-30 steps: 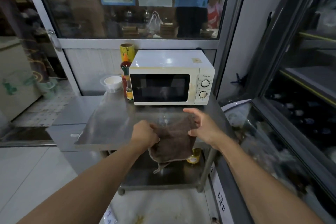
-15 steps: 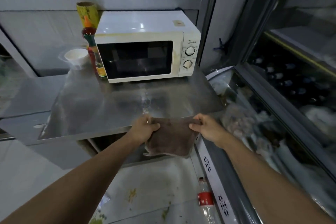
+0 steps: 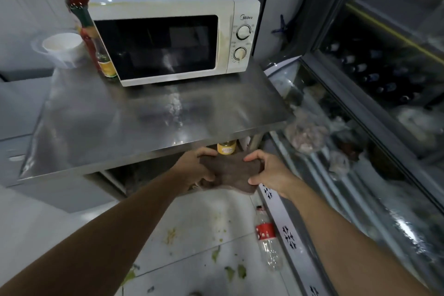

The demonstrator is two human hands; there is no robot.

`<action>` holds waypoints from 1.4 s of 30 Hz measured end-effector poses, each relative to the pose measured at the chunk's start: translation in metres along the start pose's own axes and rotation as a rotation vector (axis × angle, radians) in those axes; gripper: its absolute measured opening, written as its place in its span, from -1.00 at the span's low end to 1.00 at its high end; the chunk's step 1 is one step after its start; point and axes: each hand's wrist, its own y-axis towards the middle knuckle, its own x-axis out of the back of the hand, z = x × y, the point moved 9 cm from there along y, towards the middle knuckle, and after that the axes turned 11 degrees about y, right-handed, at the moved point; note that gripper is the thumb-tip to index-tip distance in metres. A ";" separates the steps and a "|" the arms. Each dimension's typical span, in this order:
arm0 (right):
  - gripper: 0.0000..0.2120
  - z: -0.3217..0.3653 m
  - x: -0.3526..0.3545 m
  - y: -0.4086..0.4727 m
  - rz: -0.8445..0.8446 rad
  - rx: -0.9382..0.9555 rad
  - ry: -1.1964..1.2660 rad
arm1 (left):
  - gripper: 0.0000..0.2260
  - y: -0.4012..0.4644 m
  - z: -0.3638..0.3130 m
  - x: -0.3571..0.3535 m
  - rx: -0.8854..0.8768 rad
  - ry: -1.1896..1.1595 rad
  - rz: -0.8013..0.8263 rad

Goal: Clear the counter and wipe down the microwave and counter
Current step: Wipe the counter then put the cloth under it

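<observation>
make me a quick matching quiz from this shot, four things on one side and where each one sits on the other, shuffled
Things
1. brown cloth
2. white cup
3. plastic bottle
4. microwave

Places
A. on the floor beside the freezer
B. at the back of the steel counter
C. left of the sauce bottles
D. held in the left hand and the right hand

Pairs: 1-D, 2-C, 3-A, 4-B

Head view, two forearms entering from bottom edge. Left hand (image 3: 194,167) and right hand (image 3: 269,170): both bare, no gloves, no rings or watch visible. Forearms bare along full visible length, wrist to frame edge; no sleeve, cuff or band in view. Fingernails short where visible. Rest of body outside frame.
</observation>
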 end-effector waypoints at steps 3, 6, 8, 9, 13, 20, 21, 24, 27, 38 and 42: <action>-0.64 -0.015 0.006 0.005 -0.097 0.090 -0.268 | -0.57 0.010 0.014 -0.015 -0.031 0.304 -0.067; -0.75 -0.042 0.012 0.013 -0.094 0.106 -0.280 | -0.78 0.024 0.033 -0.035 -0.032 0.484 -0.103; -0.78 -0.066 0.014 0.022 -0.066 0.079 -0.252 | -0.88 0.038 0.044 -0.047 -0.016 0.545 -0.124; -0.77 -0.078 0.016 0.026 -0.051 0.058 -0.210 | -0.90 0.045 0.050 -0.054 -0.005 0.536 -0.126; -0.81 -0.121 0.028 0.048 -0.060 0.038 -0.128 | -0.84 0.074 0.077 -0.082 0.094 0.437 -0.095; -0.79 -0.198 0.032 0.106 -0.136 -0.119 0.219 | -0.81 0.135 0.144 -0.110 0.230 0.141 -0.162; -0.74 -0.209 0.028 0.116 -0.124 -0.141 0.290 | -0.77 0.144 0.156 -0.115 0.256 0.082 -0.144; -0.64 -0.240 0.012 0.146 -0.075 -0.139 0.334 | -0.65 0.175 0.189 -0.126 0.260 0.030 -0.104; -0.68 -0.266 0.003 0.179 -0.141 -0.040 0.169 | -0.69 0.210 0.213 -0.132 0.199 0.035 -0.133; -0.77 -0.352 -0.039 0.301 -0.257 0.181 -0.027 | -0.60 0.351 0.315 -0.145 0.072 0.136 -0.287; -0.71 -0.382 -0.055 0.351 -0.199 0.191 -0.139 | -0.73 0.397 0.345 -0.146 0.049 0.215 -0.397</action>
